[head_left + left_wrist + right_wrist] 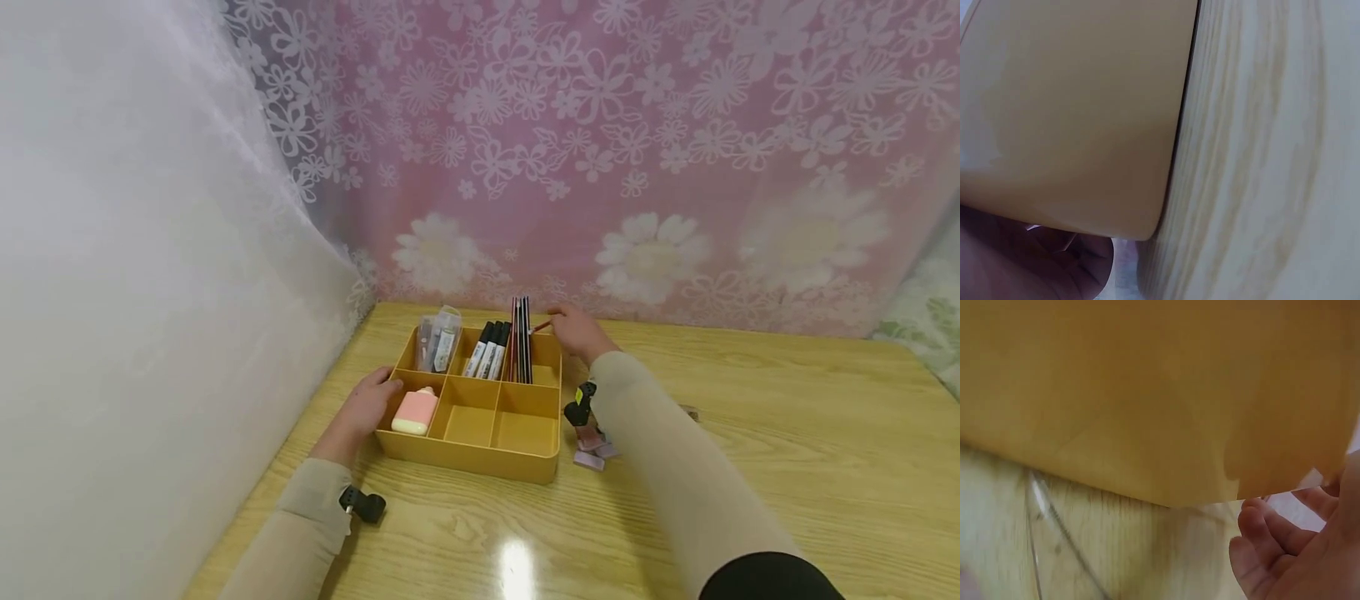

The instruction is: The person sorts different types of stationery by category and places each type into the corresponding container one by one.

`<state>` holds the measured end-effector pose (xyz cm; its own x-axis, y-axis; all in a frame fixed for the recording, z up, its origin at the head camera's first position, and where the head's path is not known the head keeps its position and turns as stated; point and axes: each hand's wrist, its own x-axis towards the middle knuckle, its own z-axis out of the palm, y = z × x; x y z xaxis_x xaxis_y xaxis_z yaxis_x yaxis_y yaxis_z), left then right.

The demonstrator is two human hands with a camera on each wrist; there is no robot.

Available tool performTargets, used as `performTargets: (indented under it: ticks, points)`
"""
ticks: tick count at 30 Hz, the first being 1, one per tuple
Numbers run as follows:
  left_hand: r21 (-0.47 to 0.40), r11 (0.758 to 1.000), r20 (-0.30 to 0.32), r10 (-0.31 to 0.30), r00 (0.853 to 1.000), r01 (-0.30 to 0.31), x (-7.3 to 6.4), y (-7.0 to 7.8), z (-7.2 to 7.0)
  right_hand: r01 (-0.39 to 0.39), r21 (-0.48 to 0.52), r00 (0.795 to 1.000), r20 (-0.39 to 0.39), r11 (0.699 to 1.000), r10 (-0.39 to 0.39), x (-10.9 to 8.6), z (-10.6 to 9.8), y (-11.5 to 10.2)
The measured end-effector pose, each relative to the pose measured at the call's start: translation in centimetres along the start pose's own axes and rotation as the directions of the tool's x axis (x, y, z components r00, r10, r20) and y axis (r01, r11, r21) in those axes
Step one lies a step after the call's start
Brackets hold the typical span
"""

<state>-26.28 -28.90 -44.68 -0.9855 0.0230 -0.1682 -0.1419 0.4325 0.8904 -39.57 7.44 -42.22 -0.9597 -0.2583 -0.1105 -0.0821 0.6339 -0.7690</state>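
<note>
A yellow desk organizer (468,457) with six compartments sits on the table between both hands. My left hand (365,407) grips its left side, thumb over the rim; in the left wrist view, curled fingers (1088,265) show beyond the organizer's side wall (1079,112). At the back right corner, my right hand (579,332) holds the organizer, its fingers (1260,534) bent near the lower edge in the right wrist view. Inside are a pink and cream bottle (416,411), a clear plastic case (441,340), black-capped markers (487,350) and upright pencils (521,340).
Small pink and lilac blocks (589,460) lie right of the organizer, partly under the right forearm. A small brown piece (690,412) is farther right. A floral pink curtain (525,167) hangs behind the table, and white cloth (150,250) covers the left side.
</note>
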Motion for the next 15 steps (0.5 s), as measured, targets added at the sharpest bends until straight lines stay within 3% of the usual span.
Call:
performTargets:
  ticks: [11, 15]
  points:
    - [-0.004, 1.0, -0.01, -0.007, 1.0, 0.007, 0.0, -0.1, 0.0, -0.079, 0.148, 0.996, 0.04, 0.986, 0.074, 2.3, 0.4, 1.5]
    - [0.007, 1.0, -0.008, -0.006, 1.0, 0.006, 0.2, 0.0, -0.2, -0.091, 0.218, 0.996, 0.001, 0.972, 0.093, 2.2, 0.4, 1.1]
